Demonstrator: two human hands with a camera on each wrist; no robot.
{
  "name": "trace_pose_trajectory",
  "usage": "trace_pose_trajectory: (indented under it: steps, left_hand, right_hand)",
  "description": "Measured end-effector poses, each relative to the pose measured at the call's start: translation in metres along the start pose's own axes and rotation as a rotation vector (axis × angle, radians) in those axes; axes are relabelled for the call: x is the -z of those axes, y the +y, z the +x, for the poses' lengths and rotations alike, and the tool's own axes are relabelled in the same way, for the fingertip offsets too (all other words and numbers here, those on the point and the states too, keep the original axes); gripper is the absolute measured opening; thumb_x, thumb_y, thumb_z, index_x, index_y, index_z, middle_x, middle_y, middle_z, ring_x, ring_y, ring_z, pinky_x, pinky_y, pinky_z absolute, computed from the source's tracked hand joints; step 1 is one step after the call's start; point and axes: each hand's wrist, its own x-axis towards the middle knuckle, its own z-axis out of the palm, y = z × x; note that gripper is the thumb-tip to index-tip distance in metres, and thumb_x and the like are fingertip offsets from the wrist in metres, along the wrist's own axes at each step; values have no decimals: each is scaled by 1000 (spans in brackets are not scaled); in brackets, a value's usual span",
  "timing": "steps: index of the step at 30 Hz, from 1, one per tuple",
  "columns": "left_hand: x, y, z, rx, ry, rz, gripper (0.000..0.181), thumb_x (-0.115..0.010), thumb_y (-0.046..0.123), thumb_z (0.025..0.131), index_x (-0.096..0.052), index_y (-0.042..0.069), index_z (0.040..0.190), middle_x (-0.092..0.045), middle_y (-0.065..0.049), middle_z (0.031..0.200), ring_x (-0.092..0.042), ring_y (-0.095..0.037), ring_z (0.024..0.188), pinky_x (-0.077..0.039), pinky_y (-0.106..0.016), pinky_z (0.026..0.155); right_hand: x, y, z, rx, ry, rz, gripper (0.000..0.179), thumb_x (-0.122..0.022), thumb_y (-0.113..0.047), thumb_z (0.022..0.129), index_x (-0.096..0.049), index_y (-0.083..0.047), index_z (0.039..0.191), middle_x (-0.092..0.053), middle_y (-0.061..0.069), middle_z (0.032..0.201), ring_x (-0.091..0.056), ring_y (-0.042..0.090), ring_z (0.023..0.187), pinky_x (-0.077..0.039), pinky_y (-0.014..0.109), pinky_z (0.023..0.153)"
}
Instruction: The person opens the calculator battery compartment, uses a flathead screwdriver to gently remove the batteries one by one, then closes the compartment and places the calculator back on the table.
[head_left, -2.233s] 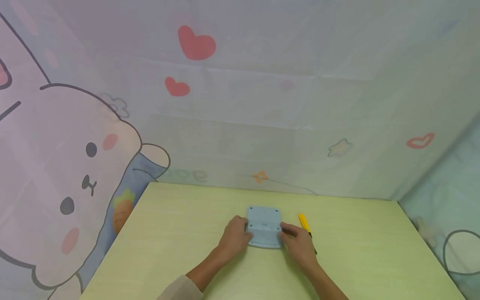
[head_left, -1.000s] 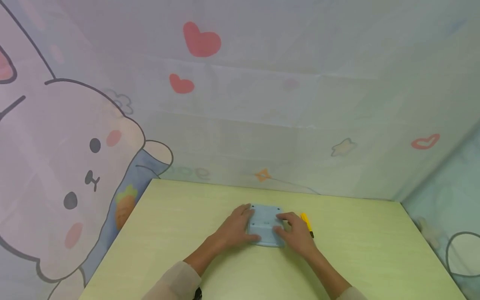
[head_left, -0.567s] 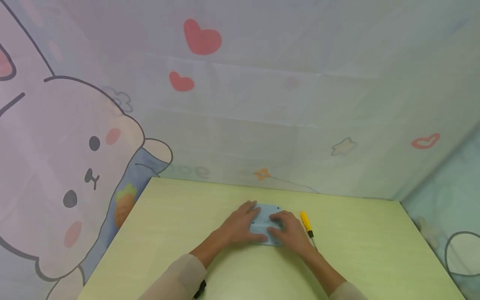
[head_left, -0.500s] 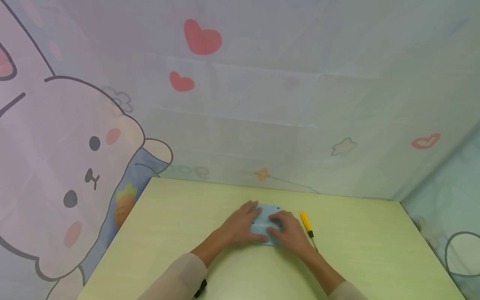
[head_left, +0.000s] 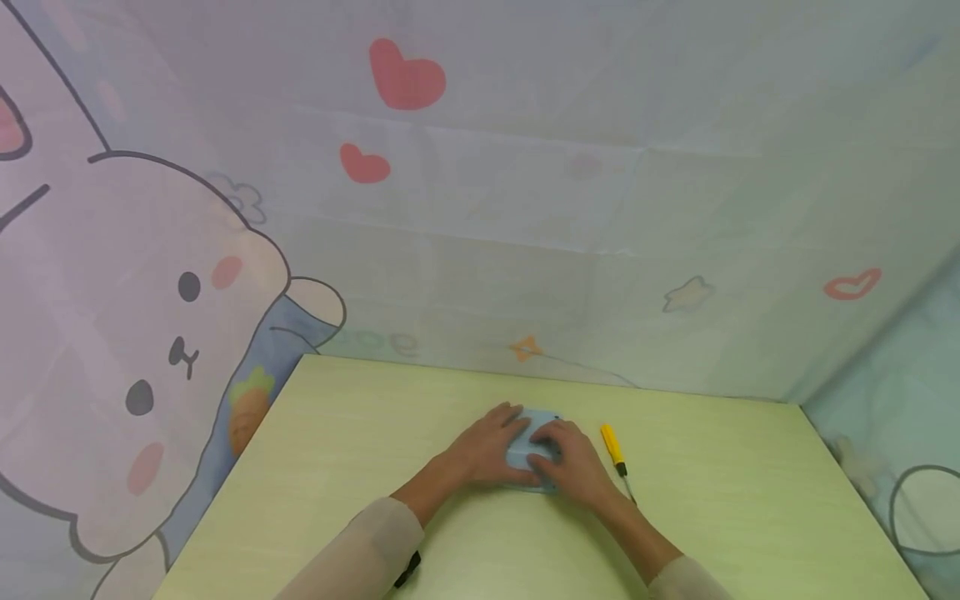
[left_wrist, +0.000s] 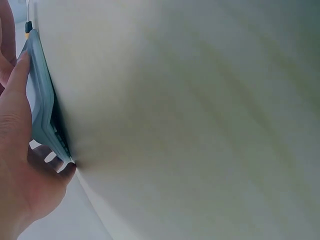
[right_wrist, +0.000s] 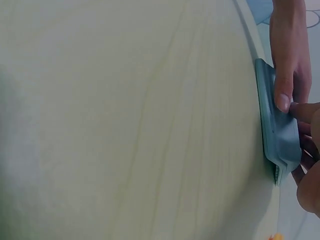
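Our left hand point(head_left: 487, 450), spread, likely steadies the blue case point(head_left: 517, 456); beside its fingers our right hand point(head_left: 573, 462) curls (pinching? we can't tell).

The flat casing point(head_left: 522, 454) is light blue with small dark spots. The screwdriver point(head_left: 612, 444) has a yellow handle, black collar and grey shaft. The table point(head_left: 712, 475) is pale yellow-green, faintly streaked like wood grain. The sleeves point(head_left: 367, 546) are beige. The grey-lilac backdrop point(head_left: 525, 217) bears red hearts point(head_left: 408, 81), an orange diamond point(head_left: 527, 348) and a whitish, dark-outlined rabbit point(head_left: 161, 333) with pink cheeks and blue clothing.
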Motion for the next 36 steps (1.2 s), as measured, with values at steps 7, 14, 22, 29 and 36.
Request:
trace_pose_trajectory:
  steps: [7,14,22,29,36]
  left_hand:
    - [1,4,0,24,-19,2,102,-69,77,87,-40,19,165,-28,-8,173,-22,-30,161,-45,-52,113]
    - [1,5,1,42,-28,18,100,-70,76,87,-41,21,165,-28,-6,173,-22,-29,160,-48,-53,109]
    - [1,6,1,38,-40,22,100,-66,78,89,-38,20,166,-26,-7,174,-20,-30,161,-48,-55,109]
    - [1,7,1,41,-49,15,100,-66,76,90,-35,20,167,-24,-7,175,-18,-30,162,-49,-58,107]
    - [1,8,0,32,-47,14,99,-67,75,91,-37,18,167,-25,-9,174,-19,-31,161,-49,-56,107]
  right_hand:
    - [1,0,3,10,-3,11,22,-87,-9,86,-74,-10,104,-68,1,107,-62,23,104,-51,44,93]
    - [-1,1,3,1,12,26,22,-87,-10,86,-74,-10,104,-68,2,106,-61,24,103,-51,45,92]
    - [-4,7,0,8,27,55,21,-86,-13,89,-73,-12,105,-68,1,110,-61,24,106,-51,47,93]
    - [-6,7,-1,10,45,67,21,-85,-12,89,-72,-12,105,-68,1,111,-60,24,108,-50,46,95]
    - [-8,9,-2,64,70,51,21,-83,-9,89,-70,-8,105,-69,5,109,-61,31,112,-49,52,99]
